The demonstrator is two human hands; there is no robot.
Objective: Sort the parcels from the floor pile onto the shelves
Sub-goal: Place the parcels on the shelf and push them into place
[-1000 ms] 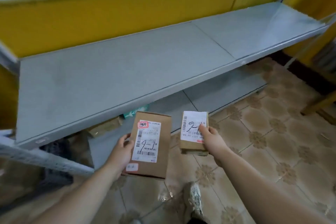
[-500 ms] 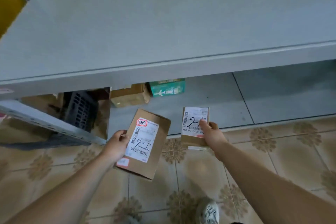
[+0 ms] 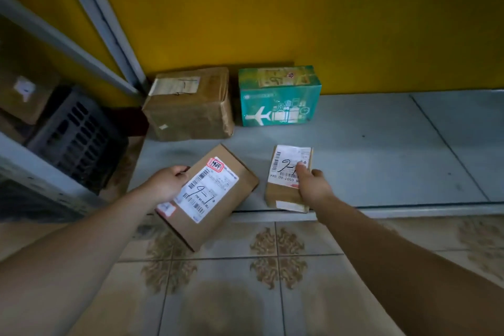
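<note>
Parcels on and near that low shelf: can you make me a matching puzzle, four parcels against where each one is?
1. green box
2. taped brown box
3. large labelled box
4. small labelled box

A. in the right hand
B. back of the shelf, leftmost
C. in the left hand
D. back of the shelf, right of another box

Pairs: 1-D, 2-B, 3-C, 4-A.

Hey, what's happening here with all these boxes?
A person is sorting parcels onto a grey bottom shelf. Their left hand grips a larger cardboard parcel, tilted, over the shelf's front edge. Their right hand holds a smaller cardboard parcel beside it. Whether either parcel touches the shelf is unclear. At the back, against the yellow wall, a brown taped box and a green box with a plane print already sit side by side.
</note>
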